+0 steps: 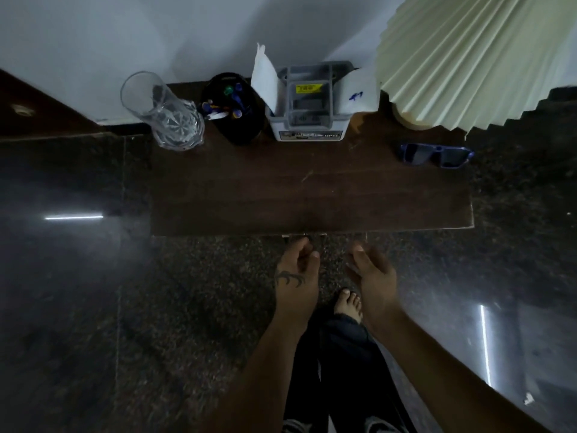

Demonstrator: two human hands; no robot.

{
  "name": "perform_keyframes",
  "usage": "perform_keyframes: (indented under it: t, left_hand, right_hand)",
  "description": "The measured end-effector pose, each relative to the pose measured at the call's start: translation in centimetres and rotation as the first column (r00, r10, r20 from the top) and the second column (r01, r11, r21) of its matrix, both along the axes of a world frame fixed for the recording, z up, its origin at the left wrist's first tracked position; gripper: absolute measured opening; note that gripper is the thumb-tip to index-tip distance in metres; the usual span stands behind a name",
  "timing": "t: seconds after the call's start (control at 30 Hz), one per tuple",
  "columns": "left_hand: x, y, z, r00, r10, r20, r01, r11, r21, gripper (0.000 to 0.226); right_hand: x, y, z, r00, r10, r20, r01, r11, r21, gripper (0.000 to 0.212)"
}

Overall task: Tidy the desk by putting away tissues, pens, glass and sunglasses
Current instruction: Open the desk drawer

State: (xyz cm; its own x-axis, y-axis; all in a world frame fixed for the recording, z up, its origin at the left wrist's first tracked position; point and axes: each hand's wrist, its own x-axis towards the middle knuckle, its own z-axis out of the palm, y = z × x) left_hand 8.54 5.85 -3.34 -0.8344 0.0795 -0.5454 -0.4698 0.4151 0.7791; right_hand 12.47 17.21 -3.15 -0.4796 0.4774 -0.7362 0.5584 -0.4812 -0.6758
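Hovering below the desk's [312, 207] near edge, both empty: left hand [296, 273] with fingers loosely curled, right hand [371, 273] with fingers relaxed, slightly apart. Sunglasses [437, 155] far right on the desk, long axis running left-right, nearer the right hand. Glass [168, 117], pens [229, 103] and tissues [265, 79] along the back edge; metal just above the fingers possibly a drawer handle, too dim to confirm.

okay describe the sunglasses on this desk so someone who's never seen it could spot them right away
Find the pleated cream lampshade at the desk's right end. Just in front of it lie the sunglasses, near the right edge: the only blue-framed, dark-lensed thing, alone.
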Motion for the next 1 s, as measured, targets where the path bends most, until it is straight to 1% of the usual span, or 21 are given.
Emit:
perform_keyframes:
  t: [0.1, 0.17, 0.23, 0.27, 0.3, 0.33, 0.37, 0.4, 0.43, 0.47, 0.5, 0.57, 0.6, 0.67, 0.77, 0.8, 0.83, 0.9, 1.0]
  left_hand:
    - [0.8, -0.7, -0.6, 1.0, 0.031, 0.002, -0.031, 0.999, -0.03, 0.035]
    - [0.9, -1.2, -1.5, 1.0, 0.016, -0.018, -0.018, 0.997, -0.075, 0.033]
    - [1.0, -1.8, -2.5, 0.999, -0.025, -0.033, 0.02, 0.992, -0.125, 0.022]
    - [1.0, -2.0, -2.9, 0.996, -0.049, -0.069, 0.038, 0.987, -0.154, 0.024]
    - [0.8, -2.3, -3.3, 0.995, -0.048, -0.09, 0.029, 0.979, -0.203, 0.031]
    - [0.4, -2.5, -3.4, 0.991, -0.017, -0.13, -0.018, 0.964, -0.264, 0.033]
    - [0.2, -2.8, -3.8, 0.987, 0.006, -0.161, -0.052, 0.956, -0.288, 0.026]
    - [0.0, -3.2, -4.5, 0.984, -0.032, -0.178, -0.031, 0.939, -0.341, 0.016]
    - [-0.3, -3.3, -4.6, 0.992, -0.037, -0.117, -0.01, 0.924, -0.381, 0.02]
    - [-0.8, -3.2, -4.4, 0.998, -0.063, 0.011, 0.063, 0.926, -0.373, 0.029]
    - [-1.2, -3.3, -5.0, 0.992, -0.06, 0.109, 0.094, 0.936, -0.34, 0.033]
    - [-2.0, -3.3, -5.8, 0.992, -0.031, 0.123, 0.072, 0.937, -0.342, 0.034]
    - [-2.3, -3.2, -6.2, 0.991, -0.063, 0.119, 0.103, 0.921, -0.377, 0.034]
    - [-2.6, -2.8, -6.7, 0.988, -0.092, 0.12, 0.133, 0.91, -0.393, 0.035]
    - [-1.9, -2.4, -8.0, 0.975, -0.058, 0.216, 0.127, 0.938, -0.324, 0.041]
    - [-1.8, -2.1, -8.0, 0.967, -0.063, 0.247, 0.132, 0.954, -0.27, 0.043]
    - [-1.9, -2.0, -8.1, 0.96, -0.098, 0.263, 0.167, 0.953, -0.253, 0.045]
    - [-2.1, -2.0, -8.5, 0.965, -0.101, 0.241, 0.162, 0.955, -0.249, 0.045]
    - [-2.3, -2.2, -8.6, 0.971, -0.053, 0.233, 0.109, 0.966, -0.234, 0.045]
  right_hand:
    - [0.8, -0.9, -1.3, 0.997, 0.072, 0.036, -0.072, 0.997, 0.009, 0.027]
    - [1.0, -1.4, -1.9, 0.994, 0.102, 0.046, -0.104, 0.994, 0.024, 0.03]
    - [1.1, -1.9, -2.6, 0.99, 0.129, 0.06, -0.131, 0.991, 0.035, 0.032]
    - [1.0, -2.1, -3.0, 0.988, 0.139, 0.061, -0.141, 0.989, 0.031, 0.033]
    - [0.9, -2.2, -3.4, 0.988, 0.146, 0.057, -0.147, 0.989, 0.024, 0.034]
    - [0.8, -2.3, -3.7, 0.988, 0.149, 0.048, -0.15, 0.989, 0.02, 0.035]
    - [0.7, -2.4, -4.0, 0.987, 0.155, 0.041, -0.156, 0.987, 0.025, 0.034]
    - [0.6, -2.5, -4.3, 0.987, 0.159, 0.032, -0.16, 0.987, 0.034, 0.033]
    - [0.4, -2.7, -4.5, 0.986, 0.163, 0.023, -0.164, 0.986, 0.041, 0.032]
    - [0.3, -2.8, -4.8, 0.986, 0.168, 0.011, -0.168, 0.985, 0.043, 0.031]
    - [0.0, -2.9, -4.9, 0.984, 0.177, 0.001, -0.177, 0.983, 0.042, 0.031]
    - [-0.5, -3.2, -5.4, 0.983, 0.184, -0.027, -0.183, 0.982, 0.043, 0.03]
    - [-0.7, -3.3, -5.6, 0.982, 0.184, -0.043, -0.182, 0.982, 0.04, 0.029]
    - [-1.1, -3.6, -5.9, 0.979, 0.193, -0.062, -0.191, 0.981, 0.035, 0.03]
    - [-1.2, -3.9, -6.4, 0.971, 0.226, -0.077, -0.225, 0.974, 0.024, 0.033]
    - [-1.0, -3.8, -6.5, 0.969, 0.233, -0.082, -0.232, 0.972, 0.02, 0.034]
    - [-0.9, -3.8, -6.6, 0.968, 0.237, -0.086, -0.237, 0.971, 0.016, 0.034]
    - [-0.7, -3.8, -6.9, 0.965, 0.247, -0.09, -0.247, 0.969, 0.015, 0.035]
    - [-0.5, -3.6, -7.5, 0.961, 0.261, -0.09, -0.259, 0.965, 0.03, 0.036]
